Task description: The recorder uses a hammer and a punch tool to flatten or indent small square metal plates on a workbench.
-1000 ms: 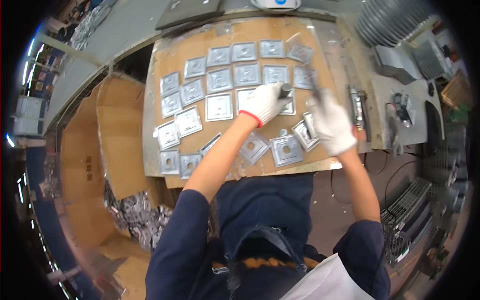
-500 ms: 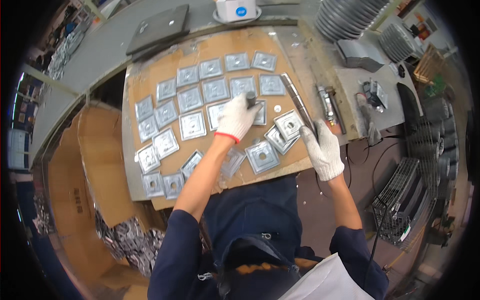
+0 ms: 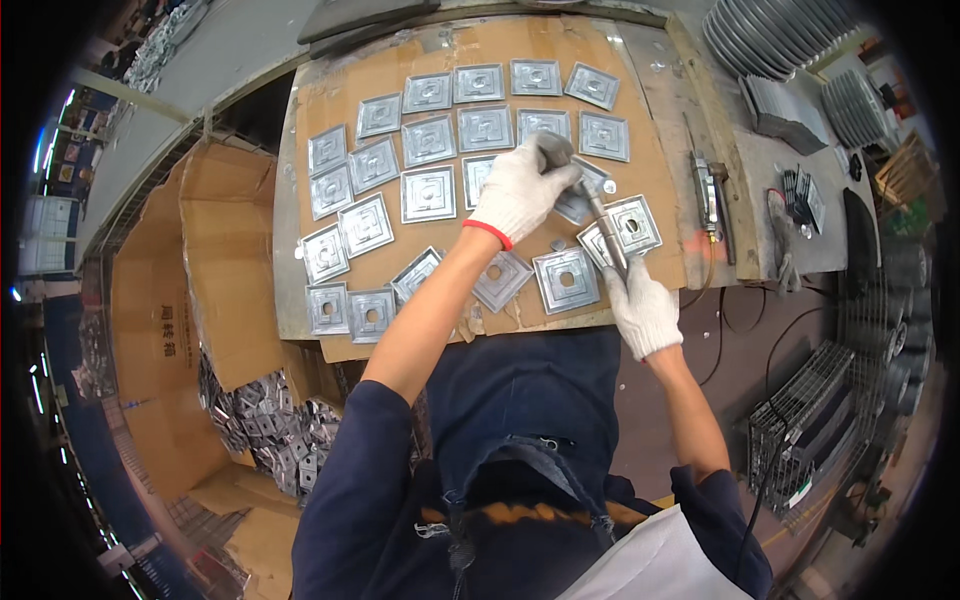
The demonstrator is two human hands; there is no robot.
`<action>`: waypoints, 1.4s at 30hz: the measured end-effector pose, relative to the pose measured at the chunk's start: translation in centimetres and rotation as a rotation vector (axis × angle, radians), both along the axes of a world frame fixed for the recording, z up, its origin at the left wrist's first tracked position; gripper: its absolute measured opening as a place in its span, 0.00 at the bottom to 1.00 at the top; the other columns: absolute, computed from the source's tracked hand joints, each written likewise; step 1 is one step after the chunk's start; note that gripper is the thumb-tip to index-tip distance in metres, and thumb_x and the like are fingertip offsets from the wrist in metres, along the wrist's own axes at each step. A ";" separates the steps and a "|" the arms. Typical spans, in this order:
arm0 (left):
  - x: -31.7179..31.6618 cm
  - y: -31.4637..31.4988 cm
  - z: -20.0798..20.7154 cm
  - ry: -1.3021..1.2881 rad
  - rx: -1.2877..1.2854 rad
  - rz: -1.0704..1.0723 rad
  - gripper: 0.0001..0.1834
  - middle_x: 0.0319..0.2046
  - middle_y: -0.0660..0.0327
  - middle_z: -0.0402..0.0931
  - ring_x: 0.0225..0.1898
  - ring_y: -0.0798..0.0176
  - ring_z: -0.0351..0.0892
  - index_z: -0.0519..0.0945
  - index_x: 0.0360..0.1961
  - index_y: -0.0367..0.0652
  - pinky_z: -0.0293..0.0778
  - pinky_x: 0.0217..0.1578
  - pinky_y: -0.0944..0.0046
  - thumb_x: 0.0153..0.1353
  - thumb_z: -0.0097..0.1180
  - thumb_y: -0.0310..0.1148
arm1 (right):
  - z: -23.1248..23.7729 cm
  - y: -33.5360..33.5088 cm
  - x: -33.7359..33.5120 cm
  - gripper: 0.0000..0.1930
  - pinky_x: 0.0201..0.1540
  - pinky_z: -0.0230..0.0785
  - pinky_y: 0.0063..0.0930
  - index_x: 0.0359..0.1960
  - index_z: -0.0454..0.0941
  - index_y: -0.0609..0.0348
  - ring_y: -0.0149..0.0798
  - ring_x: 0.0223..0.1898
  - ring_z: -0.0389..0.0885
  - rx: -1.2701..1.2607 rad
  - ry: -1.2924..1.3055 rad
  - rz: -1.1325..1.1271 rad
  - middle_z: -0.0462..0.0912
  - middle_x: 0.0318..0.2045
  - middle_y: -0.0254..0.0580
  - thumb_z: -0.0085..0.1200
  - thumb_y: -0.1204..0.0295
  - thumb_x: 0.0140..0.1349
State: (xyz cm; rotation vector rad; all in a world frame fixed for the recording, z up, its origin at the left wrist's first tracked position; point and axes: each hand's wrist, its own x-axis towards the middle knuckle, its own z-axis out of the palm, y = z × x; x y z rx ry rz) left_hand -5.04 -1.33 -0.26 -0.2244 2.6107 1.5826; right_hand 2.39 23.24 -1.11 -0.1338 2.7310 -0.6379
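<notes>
My left hand (image 3: 520, 190), in a white knit glove with a red cuff, is closed around a short dark grey cylinder (image 3: 554, 150). In my gloved right hand (image 3: 645, 312) is the lower end of a long, slim metal rod (image 3: 606, 228). The rod's upper end reaches the left fingers; whether it touches the cylinder is hidden. Under both hands, square grey metal plates (image 3: 428, 193) with stepped rims lie in rough rows on a cardboard sheet (image 3: 655, 180). Several near plates have a round hole, like the plate (image 3: 566, 280) beside my right hand. Below the rod, a holed plate (image 3: 638, 222) overlaps another.
Right of the cardboard lies a slim metal tool (image 3: 708, 195) with a hose. Farther right are a glove (image 3: 780, 230), stacked grey sheets (image 3: 783, 110) and ribbed round parts (image 3: 770, 35). A carton (image 3: 150, 330) at lower left holds many small metal pieces (image 3: 270, 425).
My view has shifted. The left hand has moved right with the cylinder, to the rod's upper end. The rod now slants across the overlapping plates, still in my right hand.
</notes>
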 end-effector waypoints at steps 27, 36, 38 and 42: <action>1.5 -6.7 -3.8 0.079 0.041 0.227 0.15 0.32 0.58 0.89 0.36 0.67 0.89 0.81 0.48 0.32 0.84 0.42 0.65 0.67 0.69 0.31 | -12.1 7.4 -6.2 0.25 0.42 0.77 0.39 0.55 0.81 0.67 0.43 0.35 0.86 -0.524 0.191 -0.380 0.87 0.34 0.49 0.55 0.51 0.80; 1.4 -5.6 -5.6 0.153 -0.159 0.376 0.18 0.32 0.60 0.87 0.32 0.69 0.86 0.82 0.51 0.37 0.82 0.36 0.65 0.65 0.75 0.31 | -8.5 5.0 -5.7 0.15 0.18 0.56 0.21 0.46 0.78 0.58 0.19 0.16 0.64 -0.853 0.013 -0.487 0.70 0.20 0.23 0.54 0.57 0.83; 1.5 -6.0 -5.6 0.171 -0.189 0.327 0.18 0.32 0.60 0.87 0.31 0.69 0.85 0.83 0.50 0.38 0.82 0.35 0.65 0.64 0.76 0.32 | -8.2 4.9 -5.8 0.15 0.18 0.57 0.21 0.45 0.77 0.57 0.19 0.16 0.64 -0.802 -0.001 -0.475 0.70 0.20 0.23 0.55 0.57 0.82; 1.6 -6.1 -4.3 0.112 -0.221 0.296 0.18 0.33 0.60 0.88 0.33 0.67 0.86 0.85 0.48 0.40 0.81 0.37 0.63 0.63 0.77 0.37 | -8.8 5.4 -5.9 0.16 0.18 0.57 0.21 0.45 0.77 0.57 0.20 0.16 0.64 -0.792 0.033 -0.458 0.70 0.20 0.23 0.55 0.56 0.82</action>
